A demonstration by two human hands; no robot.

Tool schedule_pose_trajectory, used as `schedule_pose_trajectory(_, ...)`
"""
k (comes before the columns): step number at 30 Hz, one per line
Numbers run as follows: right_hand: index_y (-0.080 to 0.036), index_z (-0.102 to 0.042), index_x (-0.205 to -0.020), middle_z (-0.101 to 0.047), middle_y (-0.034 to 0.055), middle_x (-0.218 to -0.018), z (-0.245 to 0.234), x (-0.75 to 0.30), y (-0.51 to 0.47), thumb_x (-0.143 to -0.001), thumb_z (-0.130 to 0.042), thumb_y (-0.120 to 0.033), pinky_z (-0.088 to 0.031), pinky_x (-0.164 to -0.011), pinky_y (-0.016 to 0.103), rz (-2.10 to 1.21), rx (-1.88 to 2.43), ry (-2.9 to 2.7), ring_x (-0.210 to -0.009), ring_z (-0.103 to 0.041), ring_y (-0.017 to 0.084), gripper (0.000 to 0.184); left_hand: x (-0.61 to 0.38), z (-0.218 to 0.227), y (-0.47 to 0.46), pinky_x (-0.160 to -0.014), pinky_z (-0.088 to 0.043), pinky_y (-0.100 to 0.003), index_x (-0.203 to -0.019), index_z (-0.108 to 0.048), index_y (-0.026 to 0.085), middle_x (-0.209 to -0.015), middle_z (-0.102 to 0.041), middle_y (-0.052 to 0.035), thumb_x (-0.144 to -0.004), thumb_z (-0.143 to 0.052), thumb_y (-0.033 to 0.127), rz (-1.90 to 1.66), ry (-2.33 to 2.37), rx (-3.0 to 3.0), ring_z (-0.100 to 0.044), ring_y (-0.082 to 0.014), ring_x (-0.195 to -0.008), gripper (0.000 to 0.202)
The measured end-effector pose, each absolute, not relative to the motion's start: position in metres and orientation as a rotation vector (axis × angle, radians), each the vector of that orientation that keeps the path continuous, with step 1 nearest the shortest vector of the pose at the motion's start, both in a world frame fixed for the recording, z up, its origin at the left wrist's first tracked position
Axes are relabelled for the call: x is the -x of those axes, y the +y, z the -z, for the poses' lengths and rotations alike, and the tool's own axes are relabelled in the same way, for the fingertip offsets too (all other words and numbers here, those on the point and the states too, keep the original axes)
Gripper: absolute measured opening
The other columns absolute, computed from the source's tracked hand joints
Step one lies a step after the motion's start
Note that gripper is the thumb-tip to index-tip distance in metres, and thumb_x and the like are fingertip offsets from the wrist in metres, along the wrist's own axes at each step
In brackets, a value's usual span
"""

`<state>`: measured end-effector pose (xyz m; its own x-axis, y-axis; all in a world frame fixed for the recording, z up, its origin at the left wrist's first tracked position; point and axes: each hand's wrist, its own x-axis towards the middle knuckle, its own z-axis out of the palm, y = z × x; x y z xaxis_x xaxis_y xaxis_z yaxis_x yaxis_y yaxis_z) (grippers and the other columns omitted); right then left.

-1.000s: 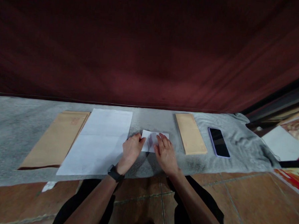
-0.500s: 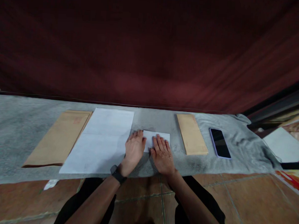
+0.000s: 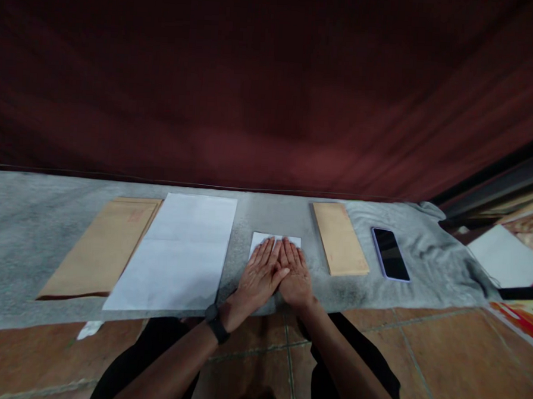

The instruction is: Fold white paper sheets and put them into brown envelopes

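White paper [image 3: 258, 241], flat beneath both hands [image 3: 257, 277], far corners showing

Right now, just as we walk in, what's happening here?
A person has the left hand and right hand palm down, close together, on a small white paper. Leftward lie a large white sheet and brown envelopes; rightward, a narrower brown stack and a phone, all on grey cloth.
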<state>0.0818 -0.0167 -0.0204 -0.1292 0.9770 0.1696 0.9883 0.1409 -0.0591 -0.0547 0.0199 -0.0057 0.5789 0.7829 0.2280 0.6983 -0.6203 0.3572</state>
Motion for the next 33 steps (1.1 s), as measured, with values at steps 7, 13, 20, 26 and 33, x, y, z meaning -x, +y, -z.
schedule_pose_trajectory(7,-0.009,-0.032,-0.156,-0.033,0.0152,-0.162,0.015,-0.092,-0.012,-0.105,-0.033,-0.031,-0.026,-0.121,0.046,0.09,2.041,-2.088,-0.15,-0.029,0.027,0.056,0.062,0.006,0.032,-0.125,-0.022,-0.049,-0.153,-0.035,0.008,-0.162,-0.032,-0.0171,-0.103,-0.036,0.041,-0.446,1.418,-2.63,-0.023,-0.0281,-0.153,0.06)
schedule_pose_trajectory(13,-0.007,-0.031,-0.156,-0.036,0.0176,-0.16,0.015,-0.103,-0.016,-0.105,-0.033,-0.038,-0.029,-0.119,0.047,0.091,2.082,-2.025,-0.148,-0.033,0.029,0.059,0.071,0.003,0.045,-0.125,-0.021,-0.05,-0.154,-0.04,0.02,-0.163,-0.032,-0.0096,-0.101,-0.039,0.037,-0.401,1.521,-2.57,-0.023,-0.0271,-0.153,0.055)
schedule_pose_trajectory(20,-0.008,-0.029,-0.157,-0.036,0.0192,-0.16,0.013,-0.107,-0.027,-0.105,-0.034,-0.034,-0.029,-0.119,0.051,0.108,2.121,-1.941,-0.148,-0.034,0.031,0.059,0.077,0.003,0.052,-0.126,-0.018,-0.05,-0.155,-0.037,0.025,-0.164,-0.03,-0.0056,-0.101,-0.039,0.039,-0.341,1.604,-2.525,-0.02,-0.0265,-0.154,0.055)
schedule_pose_trajectory(26,-0.013,-0.032,-0.157,-0.029,0.0125,-0.164,0.002,-0.088,-0.032,-0.104,-0.035,-0.032,-0.025,-0.122,0.048,0.058,1.895,-2.137,-0.151,-0.028,0.028,0.056,0.071,-0.009,0.045,-0.127,-0.015,-0.048,-0.155,-0.034,0.014,-0.167,-0.023,-0.0108,-0.103,-0.033,0.034,-0.458,1.581,-2.531,-0.016,-0.026,-0.155,0.055)
schedule_pose_trajectory(33,-0.006,-0.041,-0.151,-0.043,0.0162,-0.157,0.022,-0.08,-0.042,-0.097,-0.043,-0.021,-0.023,-0.125,0.046,0.085,1.735,-2.299,-0.15,-0.031,0.026,0.056,0.058,-0.008,0.008,-0.125,-0.026,-0.046,-0.158,-0.023,0.015,-0.165,-0.027,-0.0133,-0.105,-0.032,0.039,-0.491,1.061,-2.613,-0.023,-0.0229,-0.153,0.06)
